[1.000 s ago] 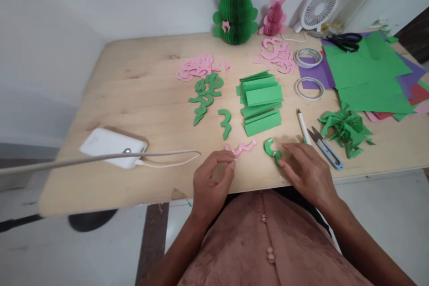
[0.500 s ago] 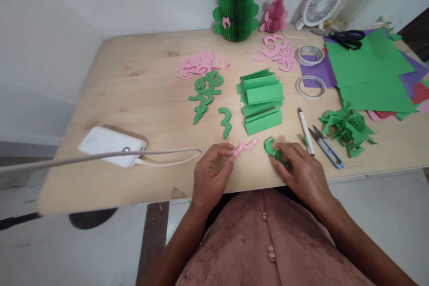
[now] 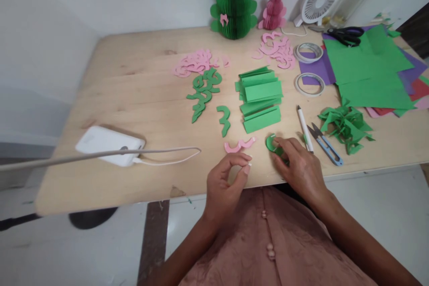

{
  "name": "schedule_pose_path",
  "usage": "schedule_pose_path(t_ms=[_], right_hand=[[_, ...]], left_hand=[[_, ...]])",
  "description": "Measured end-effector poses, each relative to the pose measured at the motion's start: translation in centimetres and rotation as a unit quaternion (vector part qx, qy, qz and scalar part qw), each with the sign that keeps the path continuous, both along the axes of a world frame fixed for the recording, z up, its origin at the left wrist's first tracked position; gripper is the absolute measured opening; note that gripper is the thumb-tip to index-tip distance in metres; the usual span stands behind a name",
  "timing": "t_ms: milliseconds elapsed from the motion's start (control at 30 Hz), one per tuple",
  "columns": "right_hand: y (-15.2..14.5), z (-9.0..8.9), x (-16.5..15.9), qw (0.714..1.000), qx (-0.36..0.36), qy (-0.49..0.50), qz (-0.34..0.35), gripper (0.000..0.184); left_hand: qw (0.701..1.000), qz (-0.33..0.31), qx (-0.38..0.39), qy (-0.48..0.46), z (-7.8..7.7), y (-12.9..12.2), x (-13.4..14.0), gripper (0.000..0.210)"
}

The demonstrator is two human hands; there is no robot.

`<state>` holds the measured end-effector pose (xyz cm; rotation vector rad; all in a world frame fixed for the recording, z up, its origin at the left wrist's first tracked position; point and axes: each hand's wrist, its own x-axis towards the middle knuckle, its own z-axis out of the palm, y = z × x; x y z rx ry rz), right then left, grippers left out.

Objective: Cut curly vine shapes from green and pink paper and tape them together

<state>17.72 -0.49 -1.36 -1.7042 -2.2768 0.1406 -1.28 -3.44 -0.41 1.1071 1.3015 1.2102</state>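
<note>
My left hand (image 3: 229, 176) is closed in a pinch near the table's front edge, with a small white bit of tape (image 3: 249, 164) at its fingertips. Just beyond it lies a wavy pink paper cutout (image 3: 238, 146) with white tape bits on it. My right hand (image 3: 298, 163) grips a curved green paper cutout (image 3: 270, 141), partly hidden under the fingers, with a white strip near its top end. Another wavy green cutout (image 3: 224, 120) lies flat beyond the pink one. Pleated green paper (image 3: 263, 92) sits farther back, between the hands.
At right are a white pen (image 3: 304, 128), blue thread snips (image 3: 325, 144), green scraps (image 3: 346, 126), tape rolls (image 3: 310, 85) and black scissors (image 3: 345, 35) on coloured sheets. Paper rabbits (image 3: 234, 9) and a fan (image 3: 320, 0) stand behind. A cable crosses over a white power bank (image 3: 107, 143) at left.
My left hand has let go of the pink cutout, which now lies on the table, and has moved right and nearer, pinching a white tape bit. My right hand barely moved.
</note>
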Motion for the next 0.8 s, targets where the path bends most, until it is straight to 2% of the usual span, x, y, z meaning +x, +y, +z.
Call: schedule_pose_path(t_ms=[333, 533, 800], right_hand=[[0.0, 0.2, -0.2, 1.000, 0.029, -0.002, -0.004, 0.024], [0.5, -0.1, -0.6, 1.000, 0.027, -0.013, -0.005, 0.026], [0.5, -0.2, -0.4, 0.999, 0.021, 0.021, -0.013, 0.026]], left_hand=[[0.999, -0.051, -0.002, -0.018, -0.7, -0.6, 1.1, 0.007], [0.998, -0.053, 0.012, -0.027, -1.0, -0.8, 0.9, 0.008], [0.998, -0.051, 0.006, -0.035, -1.1, -0.7, 1.1, 0.008]])
